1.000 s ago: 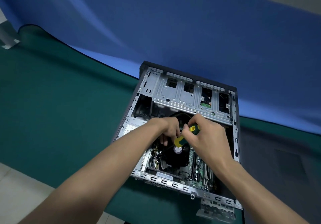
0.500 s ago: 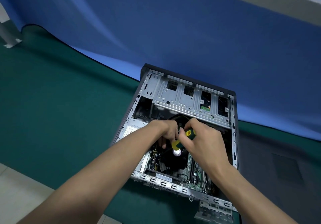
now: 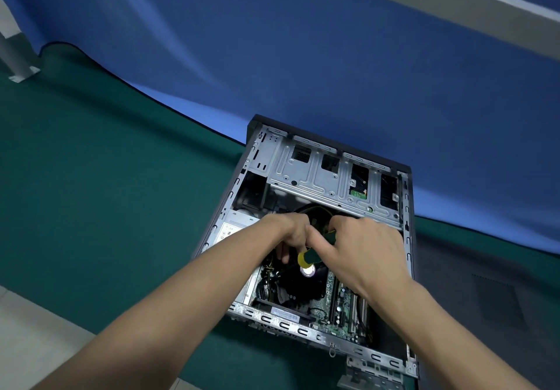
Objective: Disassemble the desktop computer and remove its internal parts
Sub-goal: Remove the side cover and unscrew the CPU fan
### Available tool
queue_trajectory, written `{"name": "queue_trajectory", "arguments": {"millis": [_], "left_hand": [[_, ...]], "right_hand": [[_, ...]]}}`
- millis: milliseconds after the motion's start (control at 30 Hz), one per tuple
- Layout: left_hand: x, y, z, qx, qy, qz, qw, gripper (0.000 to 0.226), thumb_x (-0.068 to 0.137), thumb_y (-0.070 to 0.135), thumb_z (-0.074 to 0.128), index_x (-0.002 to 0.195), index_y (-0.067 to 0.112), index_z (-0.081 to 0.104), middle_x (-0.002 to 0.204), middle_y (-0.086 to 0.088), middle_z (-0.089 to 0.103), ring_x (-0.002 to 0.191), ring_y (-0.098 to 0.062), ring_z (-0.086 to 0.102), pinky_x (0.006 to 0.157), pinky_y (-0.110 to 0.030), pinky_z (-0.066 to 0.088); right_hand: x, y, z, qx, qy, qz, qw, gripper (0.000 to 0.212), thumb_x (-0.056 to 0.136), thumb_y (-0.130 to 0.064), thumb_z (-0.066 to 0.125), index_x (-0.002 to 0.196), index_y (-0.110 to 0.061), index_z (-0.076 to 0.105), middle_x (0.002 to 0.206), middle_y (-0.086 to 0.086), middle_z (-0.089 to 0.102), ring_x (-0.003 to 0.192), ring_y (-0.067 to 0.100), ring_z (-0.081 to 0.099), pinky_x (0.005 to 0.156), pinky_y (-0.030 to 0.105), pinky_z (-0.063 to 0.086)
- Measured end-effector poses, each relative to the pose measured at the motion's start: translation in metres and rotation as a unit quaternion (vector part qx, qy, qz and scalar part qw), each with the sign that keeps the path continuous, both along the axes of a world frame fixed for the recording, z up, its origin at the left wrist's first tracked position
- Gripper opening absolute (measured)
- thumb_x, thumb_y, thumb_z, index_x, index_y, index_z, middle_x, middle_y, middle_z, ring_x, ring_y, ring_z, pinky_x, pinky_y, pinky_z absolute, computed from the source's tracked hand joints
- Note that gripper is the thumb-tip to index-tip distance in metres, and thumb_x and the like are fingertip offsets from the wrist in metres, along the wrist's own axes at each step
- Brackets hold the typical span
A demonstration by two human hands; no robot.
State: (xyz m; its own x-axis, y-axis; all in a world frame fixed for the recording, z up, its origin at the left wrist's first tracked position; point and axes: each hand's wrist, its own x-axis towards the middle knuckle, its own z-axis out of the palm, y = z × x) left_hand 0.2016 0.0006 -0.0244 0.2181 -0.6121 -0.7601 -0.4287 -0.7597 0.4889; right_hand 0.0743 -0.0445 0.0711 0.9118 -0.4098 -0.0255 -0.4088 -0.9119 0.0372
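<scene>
An open desktop computer case (image 3: 318,174) lies on its side on a green mat, its side panel off. Inside I see a silver drive cage, a black CPU fan (image 3: 298,283) and the green motherboard (image 3: 339,308). My right hand (image 3: 363,253) is closed around a green-and-yellow screwdriver (image 3: 312,253) that points down into the case above the fan. My left hand (image 3: 288,235) reaches in beside it, fingers curled down next to the screwdriver shaft. The tip and whatever my left fingers touch are hidden.
The green mat (image 3: 106,192) covers the table to the left and front. A blue cloth backdrop (image 3: 303,56) rises behind the case. A darker grey panel (image 3: 491,292) lies to the right of the case. A metal leg (image 3: 18,65) stands far left.
The view has shifted a little and the case sits lower in it. The screwdriver handle has tilted slightly in my right hand; both hands stay over the fan.
</scene>
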Motion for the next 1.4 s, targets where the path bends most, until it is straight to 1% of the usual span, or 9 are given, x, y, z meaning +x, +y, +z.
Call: {"name": "queue_trajectory", "arguments": {"millis": [233, 400, 567, 667, 800, 967, 1067, 1267, 1400], "left_hand": [[0.001, -0.001, -0.002, -0.020, 0.017, 0.013, 1.000, 0.018, 0.087, -0.003, 0.055, 0.079, 0.013, 0.055, 0.068, -0.019, 0.063, 0.050, -0.025, 0.062, 0.057, -0.036, 0.056], [0.001, 0.000, -0.005, -0.012, 0.023, 0.008, 1.000, 0.015, 0.082, -0.005, 0.054, 0.069, 0.002, 0.055, 0.065, -0.021, 0.061, 0.051, -0.025, 0.060, 0.060, -0.035, 0.055], [0.000, -0.001, -0.010, -0.026, 0.019, 0.003, 0.999, 0.015, 0.082, -0.002, 0.051, 0.093, -0.009, 0.058, 0.092, -0.029, 0.066, 0.080, -0.039, 0.067, 0.074, -0.042, 0.054], [-0.002, -0.001, -0.007, -0.044, 0.005, 0.009, 0.999, 0.005, 0.082, -0.002, 0.052, 0.086, -0.002, 0.054, 0.102, -0.034, 0.062, 0.094, -0.042, 0.063, 0.085, -0.051, 0.052], [-0.002, 0.000, -0.008, -0.021, 0.015, 0.014, 1.000, 0.020, 0.085, 0.000, 0.049, 0.099, -0.012, 0.055, 0.103, -0.036, 0.060, 0.093, -0.045, 0.063, 0.085, -0.049, 0.053], [-0.003, 0.002, 0.000, -0.016, 0.021, 0.017, 0.999, 0.010, 0.084, -0.001, 0.050, 0.079, 0.002, 0.058, 0.086, -0.026, 0.067, 0.064, -0.033, 0.067, 0.059, -0.038, 0.058], [-0.002, 0.000, -0.002, -0.012, 0.013, 0.019, 1.000, 0.016, 0.088, 0.000, 0.053, 0.102, -0.004, 0.060, 0.080, -0.027, 0.068, 0.055, -0.030, 0.064, 0.047, -0.031, 0.054], [-0.002, -0.001, -0.003, -0.015, 0.019, 0.014, 1.000, 0.014, 0.083, -0.005, 0.055, 0.076, 0.004, 0.061, 0.070, -0.019, 0.063, 0.061, -0.034, 0.067, 0.063, -0.042, 0.058], [-0.001, 0.001, -0.006, -0.015, 0.017, 0.031, 0.999, 0.017, 0.089, 0.002, 0.055, 0.104, -0.005, 0.061, 0.087, -0.025, 0.068, 0.059, -0.030, 0.065, 0.067, -0.042, 0.058]], "right_hand": [[0.000, 0.000, 0.003, -0.024, 0.013, -0.058, 0.998, 0.049, 0.086, -0.060, 0.037, 0.057, -0.020, 0.043, 0.046, -0.006, 0.037, 0.043, 0.016, 0.032, 0.042, 0.025, 0.016], [0.004, 0.008, 0.007, -0.009, 0.039, -0.022, 0.999, 0.054, 0.086, -0.068, 0.030, 0.061, -0.022, 0.040, 0.050, -0.007, 0.035, 0.049, 0.018, 0.039, 0.042, 0.026, 0.018], [0.003, 0.011, 0.012, 0.078, 0.027, 0.014, 0.996, 0.040, 0.090, -0.059, 0.036, 0.077, -0.022, 0.041, 0.059, -0.008, 0.041, 0.059, 0.021, 0.044, 0.046, 0.031, 0.023], [0.002, 0.008, 0.016, 0.194, 0.028, 0.014, 0.981, 0.025, 0.088, -0.047, 0.051, 0.097, -0.025, 0.042, 0.083, -0.007, 0.051, 0.075, 0.019, 0.052, 0.060, 0.032, 0.035], [0.000, 0.008, 0.016, 0.158, 0.037, -0.002, 0.987, 0.031, 0.090, -0.056, 0.041, 0.096, -0.026, 0.040, 0.071, -0.006, 0.052, 0.070, 0.022, 0.051, 0.059, 0.034, 0.034], [-0.002, 0.003, 0.018, 0.250, 0.060, 0.026, 0.966, 0.019, 0.089, -0.037, 0.053, 0.098, -0.031, 0.038, 0.084, -0.006, 0.055, 0.070, 0.009, 0.049, 0.056, 0.029, 0.036], [-0.007, -0.002, 0.018, 0.152, 0.053, -0.007, 0.987, 0.032, 0.090, -0.059, 0.041, 0.095, -0.027, 0.038, 0.073, -0.007, 0.055, 0.067, 0.018, 0.050, 0.059, 0.033, 0.036], [-0.013, -0.001, 0.017, 0.240, 0.041, 0.043, 0.969, 0.026, 0.088, -0.042, 0.057, 0.100, -0.034, 0.035, 0.091, -0.009, 0.056, 0.074, 0.013, 0.053, 0.062, 0.032, 0.040], [-0.013, 0.000, 0.015, 0.123, 0.028, 0.018, 0.992, 0.043, 0.088, -0.068, 0.033, 0.094, -0.027, 0.044, 0.071, -0.007, 0.056, 0.070, 0.020, 0.055, 0.058, 0.034, 0.036]]}}
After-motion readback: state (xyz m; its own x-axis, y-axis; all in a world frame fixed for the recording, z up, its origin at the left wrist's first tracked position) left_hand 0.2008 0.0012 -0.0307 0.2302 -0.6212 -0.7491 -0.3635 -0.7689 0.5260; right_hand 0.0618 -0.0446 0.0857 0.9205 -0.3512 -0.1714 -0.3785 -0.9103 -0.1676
